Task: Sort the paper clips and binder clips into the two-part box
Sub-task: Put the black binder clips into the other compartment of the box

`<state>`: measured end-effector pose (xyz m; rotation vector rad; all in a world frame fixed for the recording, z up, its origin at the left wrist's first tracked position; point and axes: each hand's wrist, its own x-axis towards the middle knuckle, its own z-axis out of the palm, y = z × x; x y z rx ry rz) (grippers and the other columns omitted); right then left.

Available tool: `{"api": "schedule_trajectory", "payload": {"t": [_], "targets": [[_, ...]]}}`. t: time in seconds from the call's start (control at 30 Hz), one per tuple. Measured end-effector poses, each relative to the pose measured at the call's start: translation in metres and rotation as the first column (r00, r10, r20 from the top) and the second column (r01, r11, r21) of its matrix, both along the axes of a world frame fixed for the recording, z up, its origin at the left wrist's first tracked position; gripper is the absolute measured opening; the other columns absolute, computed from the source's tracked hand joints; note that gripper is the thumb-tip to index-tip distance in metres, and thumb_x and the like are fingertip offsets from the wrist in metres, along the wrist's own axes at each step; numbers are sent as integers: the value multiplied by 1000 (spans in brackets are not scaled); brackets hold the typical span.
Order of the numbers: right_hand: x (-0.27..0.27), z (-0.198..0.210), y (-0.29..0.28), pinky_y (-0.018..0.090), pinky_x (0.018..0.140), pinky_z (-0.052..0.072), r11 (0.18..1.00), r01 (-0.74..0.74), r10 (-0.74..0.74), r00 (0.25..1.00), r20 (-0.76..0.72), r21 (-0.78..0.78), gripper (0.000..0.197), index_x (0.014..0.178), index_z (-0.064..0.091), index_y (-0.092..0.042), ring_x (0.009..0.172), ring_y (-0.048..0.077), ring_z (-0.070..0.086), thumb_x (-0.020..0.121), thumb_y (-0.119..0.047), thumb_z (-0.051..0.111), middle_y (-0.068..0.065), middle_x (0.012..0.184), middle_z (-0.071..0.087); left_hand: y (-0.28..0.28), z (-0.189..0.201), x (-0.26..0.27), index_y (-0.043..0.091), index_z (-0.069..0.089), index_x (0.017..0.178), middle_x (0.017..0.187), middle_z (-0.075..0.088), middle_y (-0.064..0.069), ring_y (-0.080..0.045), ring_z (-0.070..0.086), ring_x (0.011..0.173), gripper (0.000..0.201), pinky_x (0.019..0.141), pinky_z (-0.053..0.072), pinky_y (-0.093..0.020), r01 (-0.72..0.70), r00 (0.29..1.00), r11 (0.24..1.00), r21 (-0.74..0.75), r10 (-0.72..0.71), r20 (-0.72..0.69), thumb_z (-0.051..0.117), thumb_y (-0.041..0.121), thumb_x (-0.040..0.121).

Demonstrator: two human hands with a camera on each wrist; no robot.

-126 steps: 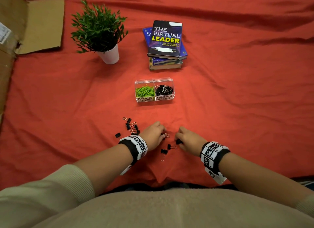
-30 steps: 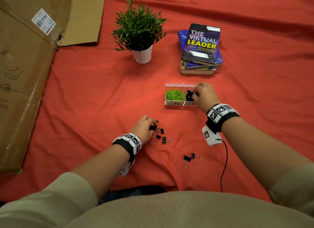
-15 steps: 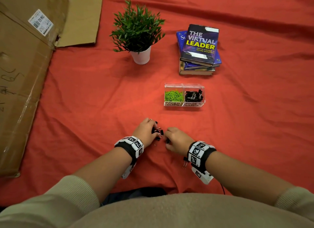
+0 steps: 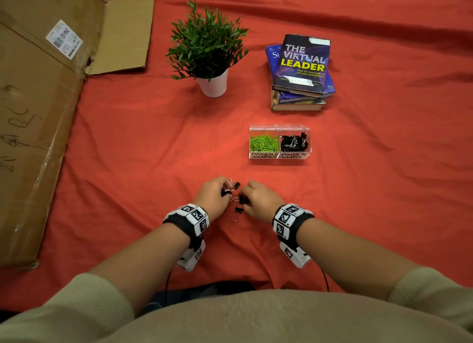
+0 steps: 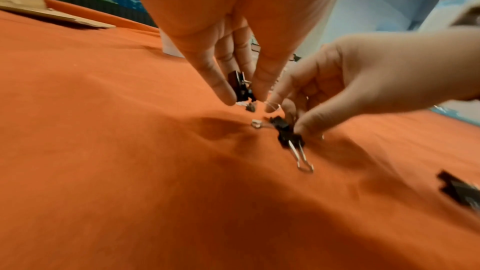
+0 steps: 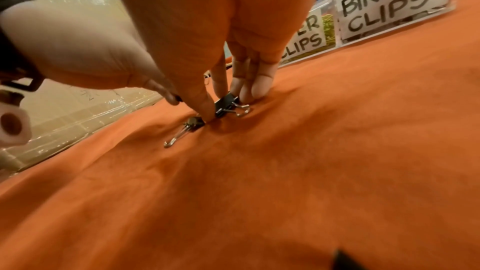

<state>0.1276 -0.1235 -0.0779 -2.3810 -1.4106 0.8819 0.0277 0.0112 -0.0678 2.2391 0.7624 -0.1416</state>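
Fingers (image 6: 207, 108) of our right hand (image 4: 258, 199) pinch a black binder clip (image 6: 226, 104) against the red cloth (image 4: 384, 189), thumb on one side, the rest behind, so that the slick metal body cannot skid. Our left hand (image 4: 213, 196) already has clips (image 5: 240, 87) gathered in its curled fingers, likely to carry several at once. One more clip (image 4: 238, 210) lies loose at six o'clock of both hands, wire loops flat on the soft, wrinkled fabric. At one o'clock stands the clear plastic box (image 4: 280, 156): thin green paper clips (image 4: 263, 143) fill its left half, black binder clips (image 4: 294, 143) the right, each hand-labelled.
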Motion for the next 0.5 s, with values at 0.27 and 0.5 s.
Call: {"api": "schedule_trajectory", "payload": {"t": [0.27, 0.5], "targets": [[0, -2, -5, 41, 85, 45, 999, -13, 14, 999, 47, -35, 28, 104, 57, -1, 104, 35, 53, 84, -20, 55, 17, 111, 48, 13, 19, 42, 15, 64, 96, 90, 67, 0, -12, 61, 84, 20, 84, 49, -26, -58, 993, 991, -121, 70, 98, 71, 7, 80], [38, 8, -46, 35, 74, 42, 960, 272, -271, 962, -25, 65, 17, 88, 59, -4, 86, 32, 57, 79, -19, 62, 11, 95, 50, -8, 42, 124, 16, 64, 99, 92, 64, 1, -14, 59, 86, 18, 83, 48, -26, 78, 980, 995, -66, -64, 189, 67, 9, 82]]}}
